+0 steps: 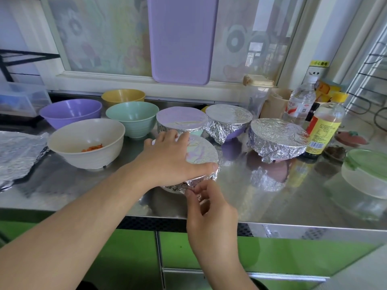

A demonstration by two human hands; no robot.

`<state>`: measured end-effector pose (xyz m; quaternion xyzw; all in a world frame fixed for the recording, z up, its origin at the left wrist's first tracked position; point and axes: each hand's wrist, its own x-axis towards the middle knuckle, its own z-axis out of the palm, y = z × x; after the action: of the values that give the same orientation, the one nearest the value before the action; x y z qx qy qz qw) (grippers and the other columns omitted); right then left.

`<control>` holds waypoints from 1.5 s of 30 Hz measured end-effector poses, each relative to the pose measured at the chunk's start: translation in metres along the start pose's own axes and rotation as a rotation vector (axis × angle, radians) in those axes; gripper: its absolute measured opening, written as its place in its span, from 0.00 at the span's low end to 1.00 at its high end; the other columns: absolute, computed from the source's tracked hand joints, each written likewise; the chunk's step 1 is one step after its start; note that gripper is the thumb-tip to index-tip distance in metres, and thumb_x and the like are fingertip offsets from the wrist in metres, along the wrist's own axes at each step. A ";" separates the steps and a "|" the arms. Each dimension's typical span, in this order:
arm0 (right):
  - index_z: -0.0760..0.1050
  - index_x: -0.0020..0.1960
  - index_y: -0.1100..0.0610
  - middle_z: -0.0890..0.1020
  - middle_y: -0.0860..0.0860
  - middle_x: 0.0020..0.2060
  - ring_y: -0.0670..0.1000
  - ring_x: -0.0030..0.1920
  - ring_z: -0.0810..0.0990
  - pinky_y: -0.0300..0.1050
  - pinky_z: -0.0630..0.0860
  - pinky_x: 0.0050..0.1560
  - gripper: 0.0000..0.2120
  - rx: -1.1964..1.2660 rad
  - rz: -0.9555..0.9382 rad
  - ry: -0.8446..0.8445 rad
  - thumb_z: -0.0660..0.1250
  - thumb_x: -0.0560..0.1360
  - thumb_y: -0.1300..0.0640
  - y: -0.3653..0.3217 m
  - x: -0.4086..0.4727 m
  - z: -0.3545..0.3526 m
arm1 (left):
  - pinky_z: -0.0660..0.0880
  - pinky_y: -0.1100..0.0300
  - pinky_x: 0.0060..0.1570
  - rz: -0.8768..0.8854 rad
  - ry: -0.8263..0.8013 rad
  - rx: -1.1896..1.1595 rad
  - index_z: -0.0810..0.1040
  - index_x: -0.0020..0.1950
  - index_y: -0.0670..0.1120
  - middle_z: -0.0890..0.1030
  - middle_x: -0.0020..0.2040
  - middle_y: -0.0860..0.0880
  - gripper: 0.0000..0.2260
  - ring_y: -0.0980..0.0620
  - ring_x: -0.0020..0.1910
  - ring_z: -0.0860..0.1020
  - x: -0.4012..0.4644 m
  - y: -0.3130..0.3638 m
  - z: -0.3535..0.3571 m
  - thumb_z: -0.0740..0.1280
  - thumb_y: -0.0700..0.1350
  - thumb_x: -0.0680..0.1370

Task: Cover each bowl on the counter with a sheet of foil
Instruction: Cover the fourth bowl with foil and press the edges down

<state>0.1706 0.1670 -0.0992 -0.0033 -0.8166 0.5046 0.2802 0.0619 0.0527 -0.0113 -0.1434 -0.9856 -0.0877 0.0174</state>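
A foil-covered bowl [204, 152] stands near the counter's front edge. My left hand [167, 160] lies over its top, thumb along the near rim. My right hand [206, 200] pinches the foil at the bowl's near side. Three more foil-covered bowls [182, 120] [229, 118] [276, 135] stand behind and to the right. Uncovered are a cream bowl [87, 143] with orange food, a teal bowl [134, 118], a purple bowl [70, 111] and a yellow bowl [123, 96]. Loose foil sheets [17, 152] lie at the far left.
A steel counter [272, 201] carries a sauce bottle [323, 126], a water bottle [301, 101], a clear jug [257, 95] and a glass container with a green lid [366, 172] on the right. A purple cutting board [182, 38] leans on the window.
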 end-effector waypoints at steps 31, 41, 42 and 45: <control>0.65 0.61 0.52 0.69 0.47 0.57 0.54 0.59 0.72 0.48 0.72 0.60 0.33 -0.321 -0.150 0.044 0.80 0.66 0.46 0.003 0.020 -0.023 | 0.59 0.40 0.76 0.016 0.015 -0.001 0.54 0.82 0.57 0.62 0.79 0.55 0.57 0.50 0.80 0.58 0.001 0.000 0.001 0.48 0.88 0.60; 0.51 0.83 0.48 0.62 0.40 0.78 0.29 0.69 0.59 0.16 0.56 0.61 0.66 -0.087 0.000 -0.200 0.87 0.57 0.39 -0.004 0.053 -0.016 | 0.58 0.40 0.76 0.015 0.008 0.009 0.51 0.84 0.54 0.61 0.81 0.54 0.59 0.49 0.81 0.57 0.000 0.001 -0.002 0.47 0.87 0.60; 0.51 0.84 0.47 0.62 0.40 0.78 0.28 0.68 0.60 0.16 0.56 0.61 0.67 -0.089 0.003 -0.198 0.87 0.56 0.38 -0.002 0.053 -0.017 | 0.58 0.40 0.76 0.016 0.010 0.012 0.52 0.83 0.54 0.61 0.81 0.54 0.58 0.49 0.81 0.57 0.000 0.001 -0.002 0.48 0.87 0.61; 0.48 0.84 0.48 0.62 0.41 0.78 0.30 0.70 0.61 0.15 0.56 0.60 0.70 -0.107 0.025 -0.220 0.87 0.55 0.37 0.003 0.055 -0.016 | 0.58 0.40 0.76 0.017 0.000 0.021 0.50 0.84 0.54 0.60 0.81 0.53 0.59 0.49 0.81 0.56 -0.001 0.002 -0.003 0.46 0.87 0.60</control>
<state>0.1308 0.1972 -0.0712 0.0269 -0.8681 0.4611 0.1818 0.0632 0.0533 -0.0083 -0.1518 -0.9852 -0.0773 0.0198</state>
